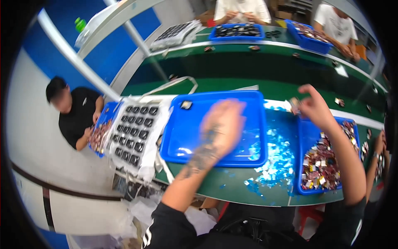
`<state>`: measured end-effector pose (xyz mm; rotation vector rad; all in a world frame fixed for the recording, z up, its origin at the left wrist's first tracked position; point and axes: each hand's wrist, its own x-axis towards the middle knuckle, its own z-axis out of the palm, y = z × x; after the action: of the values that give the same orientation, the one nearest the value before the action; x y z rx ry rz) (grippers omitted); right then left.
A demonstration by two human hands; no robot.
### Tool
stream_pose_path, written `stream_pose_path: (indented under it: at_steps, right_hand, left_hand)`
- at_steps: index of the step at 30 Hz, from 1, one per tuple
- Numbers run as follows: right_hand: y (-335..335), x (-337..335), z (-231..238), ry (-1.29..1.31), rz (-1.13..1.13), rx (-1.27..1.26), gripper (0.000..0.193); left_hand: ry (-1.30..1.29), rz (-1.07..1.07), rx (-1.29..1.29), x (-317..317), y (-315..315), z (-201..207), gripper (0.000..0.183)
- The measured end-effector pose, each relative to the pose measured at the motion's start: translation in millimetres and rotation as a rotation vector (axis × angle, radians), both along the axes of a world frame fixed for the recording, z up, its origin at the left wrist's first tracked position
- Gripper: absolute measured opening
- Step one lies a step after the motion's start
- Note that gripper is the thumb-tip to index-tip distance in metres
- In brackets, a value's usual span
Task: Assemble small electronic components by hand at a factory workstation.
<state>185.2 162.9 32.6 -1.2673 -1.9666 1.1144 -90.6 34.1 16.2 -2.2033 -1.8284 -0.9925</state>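
While the person's forearms are coming in from the lower edge, the left hand [222, 124] is hovering blurred over the big shallow blue plastic tray [178, 137] on the green counter [232, 186]; its fingers are too smeared to read, so cannot tell if they are spread or pressed together. Loose blue film scraps [275, 159] are lying scattered on the counter between that tray and the blue plastic bin of small mixed-colour parts [321, 166], which is sitting at the right, just under the right forearm. Right hand [315, 108] is raised above the bin's far edge, fingers pinching a small dark rectangular part [294, 103]. One small dark square piece [186, 105] is lying in the far left corner of the big tray. Left of the tray, a white moulded tray of dark square parts [134, 133] is tilting over the counter's edge, plastic wrap hanging around it. Beyond it, a person in a black shirt [76, 118] is working at another blue bin [101, 133]. Far across the counter, two people in white shirts are sitting by a far blue tray of dark parts [236, 31] and a far blue bin [309, 37].
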Motion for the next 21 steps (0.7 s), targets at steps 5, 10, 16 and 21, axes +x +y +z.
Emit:
stream_pose_path:
  at_steps: [5, 10, 16, 21]
  right_hand:
    - [112, -12, -47, -0.130, -0.339, -0.109, 0.059]
    - [119, -1, -65, -0.458, -0.403, 0.056, 0.063]
    - [106, 45, -25, -0.507, -0.362, 0.161, 0.047]
    - [60, 90, 1, -0.560, -0.130, 0.332, 0.017]
  left_hand:
    - [0.286, 0.551, -0.371, -120, 2, -45, 0.046]
    - [0.264, 0.532, -0.400, -110, -3, -44, 0.037]
    - [0.204, 0.268, -0.149, -121, 6, -47, 0.013]
    - [0.018, 0.203, -0.168, -110, 14, -40, 0.042]
